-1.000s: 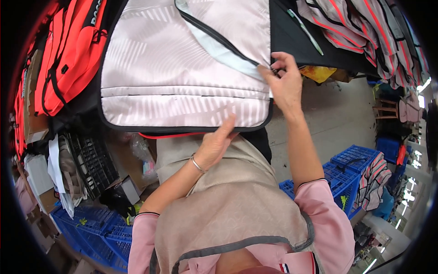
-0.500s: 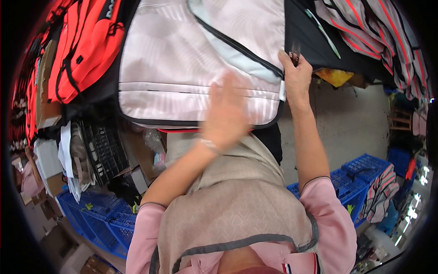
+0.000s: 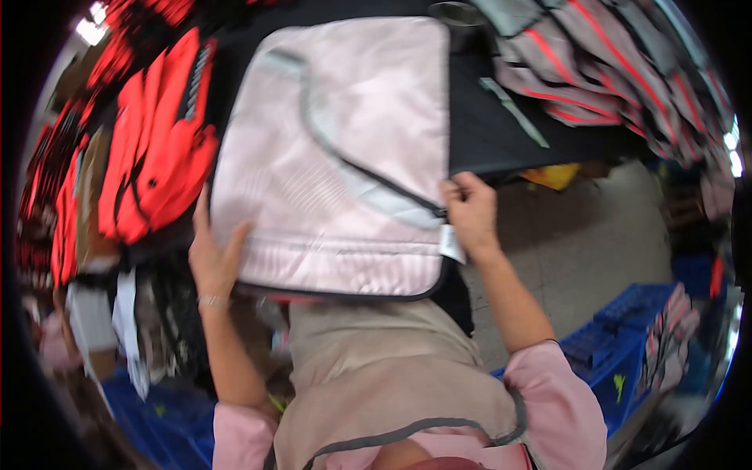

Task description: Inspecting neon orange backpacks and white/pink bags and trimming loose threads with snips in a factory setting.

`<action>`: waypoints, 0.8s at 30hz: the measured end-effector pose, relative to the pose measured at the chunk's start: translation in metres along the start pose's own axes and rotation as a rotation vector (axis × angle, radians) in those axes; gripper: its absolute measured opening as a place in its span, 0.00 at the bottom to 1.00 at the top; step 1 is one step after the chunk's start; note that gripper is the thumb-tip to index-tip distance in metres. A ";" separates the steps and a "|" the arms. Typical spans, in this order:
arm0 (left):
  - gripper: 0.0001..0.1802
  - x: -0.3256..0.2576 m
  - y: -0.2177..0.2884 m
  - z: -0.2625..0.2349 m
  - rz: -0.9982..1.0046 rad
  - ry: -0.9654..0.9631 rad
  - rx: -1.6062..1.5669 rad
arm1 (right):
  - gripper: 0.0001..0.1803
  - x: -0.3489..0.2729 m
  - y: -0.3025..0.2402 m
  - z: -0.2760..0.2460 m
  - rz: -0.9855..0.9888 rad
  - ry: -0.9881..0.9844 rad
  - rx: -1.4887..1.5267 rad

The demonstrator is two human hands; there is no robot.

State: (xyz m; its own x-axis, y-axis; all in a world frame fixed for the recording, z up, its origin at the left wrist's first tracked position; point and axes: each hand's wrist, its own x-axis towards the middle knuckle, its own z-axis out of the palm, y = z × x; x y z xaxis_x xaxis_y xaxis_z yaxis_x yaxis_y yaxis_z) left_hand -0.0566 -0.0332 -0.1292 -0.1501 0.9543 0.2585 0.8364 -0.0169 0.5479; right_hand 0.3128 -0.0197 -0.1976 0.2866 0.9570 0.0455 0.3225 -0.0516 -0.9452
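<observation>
A pale pink fabric bag panel (image 3: 352,117) with black edge binding lies in front of me on the black table. A curved black zip and a light grey strip run across it down to the right edge, where a small white tag (image 3: 452,243) hangs. My left hand (image 3: 217,262) holds the panel's lower left edge, thumb on top and the other fingers along the side. At the right edge, beside the zip's lower end, my right hand (image 3: 472,215) is closed on the panel. Something dark shows between its fingers, too blurred to make out.
Red bags (image 3: 157,149) are piled at the left. Grey-pink pieces with red stripes (image 3: 587,70) lie at the far right, near a pale green, slim tool (image 3: 515,112). A dark round container (image 3: 457,14) stands behind. Blue crates (image 3: 619,321) sit low on both sides.
My left hand has moved from over the panel's lower middle to its left edge and grips it. The whole panel now appears lower and more fully in view. My right hand stays at the right edge.
</observation>
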 end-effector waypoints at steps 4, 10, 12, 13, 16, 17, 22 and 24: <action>0.30 -0.016 -0.001 -0.013 -0.072 -0.069 -0.107 | 0.12 0.012 -0.006 -0.020 0.029 -0.194 0.087; 0.21 -0.025 -0.008 -0.012 -0.151 -0.084 -0.328 | 0.17 0.098 0.000 -0.045 -0.092 -0.041 -0.020; 0.21 -0.023 -0.006 -0.007 -0.151 -0.080 -0.303 | 0.25 0.139 0.025 -0.042 -0.195 0.109 -0.230; 0.21 -0.022 -0.006 -0.005 -0.146 -0.082 -0.307 | 0.25 0.158 0.033 -0.035 -0.196 0.115 -0.233; 0.21 -0.024 -0.007 -0.004 -0.225 -0.091 -0.376 | 0.26 0.199 0.036 -0.030 -0.250 0.156 -0.411; 0.21 -0.026 -0.007 -0.007 -0.235 -0.093 -0.375 | 0.26 0.204 0.026 -0.030 -0.247 0.108 -0.439; 0.21 -0.032 -0.009 -0.015 -0.245 -0.052 -0.360 | 0.11 0.176 0.016 -0.068 -0.286 0.350 -1.092; 0.21 -0.031 -0.009 -0.014 -0.242 -0.075 -0.343 | 0.13 0.169 0.041 -0.094 -0.118 0.328 -1.293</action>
State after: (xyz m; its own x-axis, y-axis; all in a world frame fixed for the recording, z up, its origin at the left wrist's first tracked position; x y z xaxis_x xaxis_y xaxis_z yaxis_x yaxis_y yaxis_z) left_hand -0.0664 -0.0670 -0.1310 -0.2716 0.9617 0.0380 0.5556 0.1244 0.8221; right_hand 0.4595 0.1134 -0.1979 0.3409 0.8717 0.3521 0.9242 -0.3794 0.0444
